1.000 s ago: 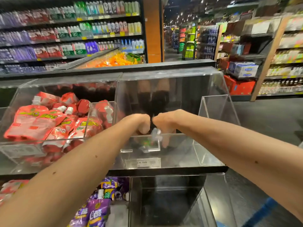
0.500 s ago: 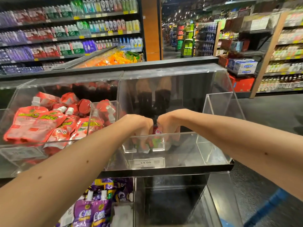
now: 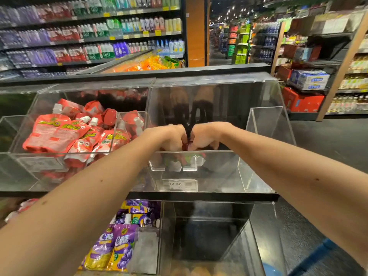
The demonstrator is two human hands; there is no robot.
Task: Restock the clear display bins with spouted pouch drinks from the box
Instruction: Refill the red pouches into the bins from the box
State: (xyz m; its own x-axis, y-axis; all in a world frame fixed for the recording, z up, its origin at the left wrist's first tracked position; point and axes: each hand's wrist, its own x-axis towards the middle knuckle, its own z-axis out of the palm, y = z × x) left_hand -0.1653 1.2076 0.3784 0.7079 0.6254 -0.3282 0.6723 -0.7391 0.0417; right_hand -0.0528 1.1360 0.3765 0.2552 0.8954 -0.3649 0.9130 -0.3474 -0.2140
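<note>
Both my hands reach over the front wall of the upper right clear bin (image 3: 256, 172). My left hand (image 3: 171, 137) and my right hand (image 3: 205, 136) meet knuckle to knuckle, fingers curled down on red and green spouted pouches (image 3: 186, 159) that show through the bin's front wall. How many pouches each hand grips is hidden by the fingers. The upper left bin (image 3: 18, 136) holds several red spouted pouches (image 3: 57, 132).
Below, the lower left bin holds purple grape pouches (image 3: 117, 248), and the lower right bin (image 3: 211, 236) beside it shows no pouches. A price tag (image 3: 179, 184) reads 14.90. Stocked shelves (image 3: 89, 36) stand behind, and an aisle floor (image 3: 328, 146) lies to the right.
Both hands have sunk a little deeper behind the bin's front wall with the pouches. The view has shifted slightly downward.
</note>
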